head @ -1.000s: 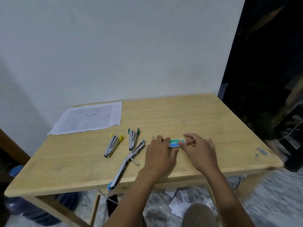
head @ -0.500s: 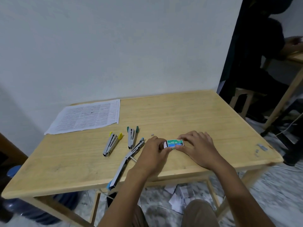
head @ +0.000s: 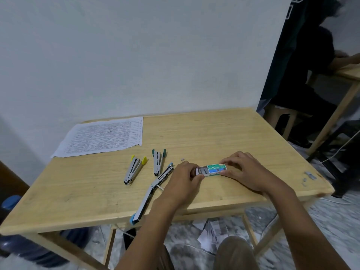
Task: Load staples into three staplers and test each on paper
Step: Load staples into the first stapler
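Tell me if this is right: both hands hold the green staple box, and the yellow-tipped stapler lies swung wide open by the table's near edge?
Not quite. The head view shows the left hand and right hand on the staple box, but the one swung wide open is the blue-tipped stapler; the yellow-tipped stapler lies farther left.

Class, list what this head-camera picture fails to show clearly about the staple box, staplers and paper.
Head view throughout.
Staple box: staple count; sleeve and left hand cover the tray.
Box's right end: under right hand.
Paper: print too small to read.
Yellow stapler, green stapler, blue stapler: loaded or not, too small.
Loose staples, far right: count blurred.
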Motion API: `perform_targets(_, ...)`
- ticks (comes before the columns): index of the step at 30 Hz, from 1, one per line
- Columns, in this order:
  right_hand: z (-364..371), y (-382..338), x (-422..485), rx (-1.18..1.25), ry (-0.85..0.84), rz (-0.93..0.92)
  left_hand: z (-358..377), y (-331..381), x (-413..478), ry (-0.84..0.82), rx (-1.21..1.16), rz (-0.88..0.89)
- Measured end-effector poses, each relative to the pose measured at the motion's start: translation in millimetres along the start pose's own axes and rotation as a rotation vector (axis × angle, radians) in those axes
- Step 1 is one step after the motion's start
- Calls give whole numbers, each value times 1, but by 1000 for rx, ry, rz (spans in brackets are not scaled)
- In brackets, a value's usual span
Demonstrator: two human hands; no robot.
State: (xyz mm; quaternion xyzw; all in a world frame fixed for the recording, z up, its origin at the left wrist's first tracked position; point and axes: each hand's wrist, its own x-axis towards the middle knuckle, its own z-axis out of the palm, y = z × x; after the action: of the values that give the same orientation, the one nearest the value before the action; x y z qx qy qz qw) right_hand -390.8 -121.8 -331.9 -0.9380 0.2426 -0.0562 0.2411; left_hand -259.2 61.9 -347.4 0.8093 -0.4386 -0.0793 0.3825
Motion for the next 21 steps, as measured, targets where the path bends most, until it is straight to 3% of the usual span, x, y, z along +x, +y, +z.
perform_targets(5,2,-22,2,50,122,-38,1,-2,0,8,3,20)
perform_targets(9,12,-48,5,-68,52,-137,0,-3,0,-1,5,49)
perform_targets(14,10,-63,12,-194,41,-100,1,-4,2,0,16,45)
perform_targets(21,9,-67,19,-156,5,-28,0,-4,3,-7,20,45)
